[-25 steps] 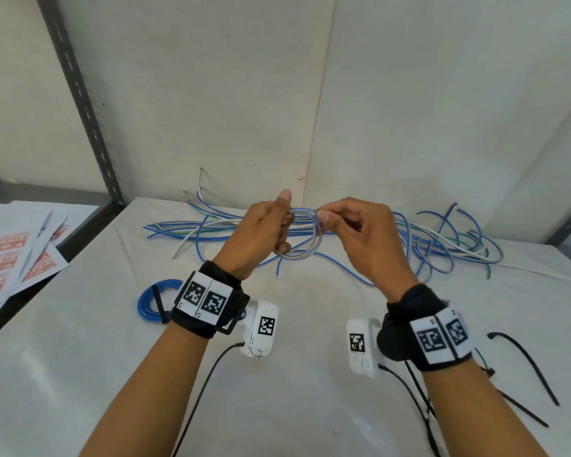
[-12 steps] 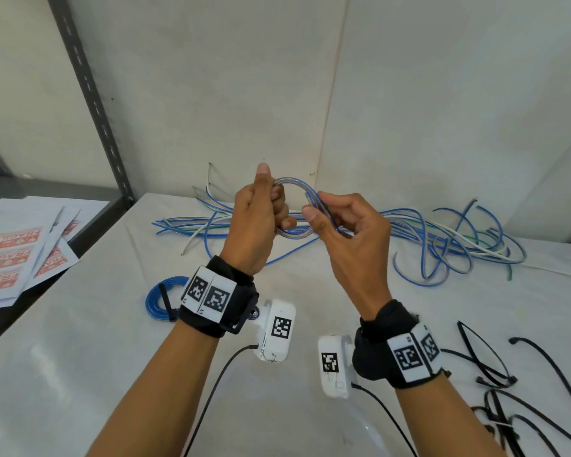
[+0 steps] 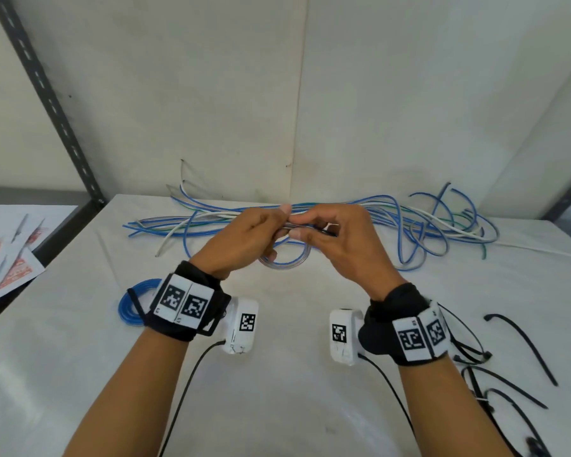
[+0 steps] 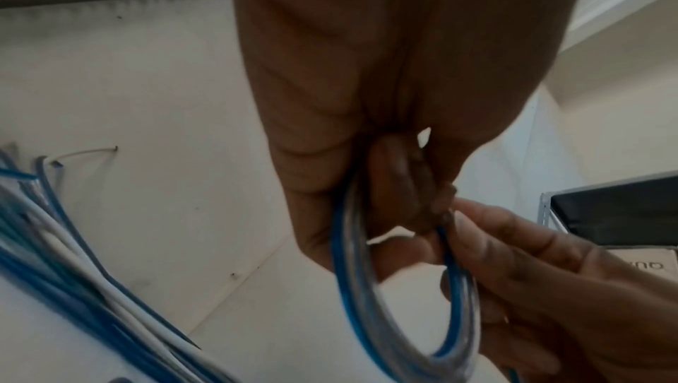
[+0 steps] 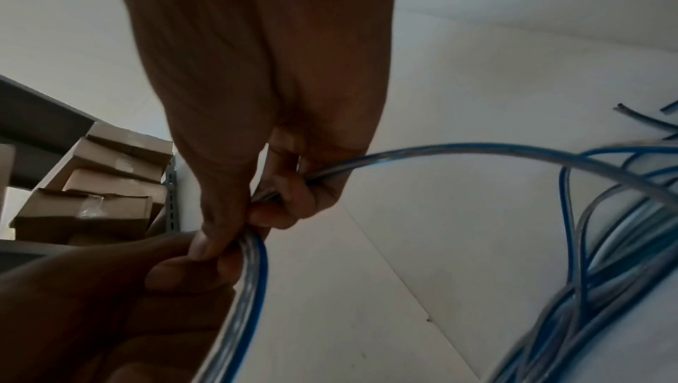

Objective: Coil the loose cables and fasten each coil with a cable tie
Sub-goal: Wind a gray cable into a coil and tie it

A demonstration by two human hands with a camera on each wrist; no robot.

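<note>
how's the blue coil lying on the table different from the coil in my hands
The blue coil lies on the table; the held coil is gripped by left hand and right hand. The blue coil has a black tie; the held coil shows none. Both are small round loops.

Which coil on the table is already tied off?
Start from the white table and go to its left side, beside the left hand's wristband. The finished blue coil lies flat there, cinched by a black tie, unlike the loose cables behind.
</note>
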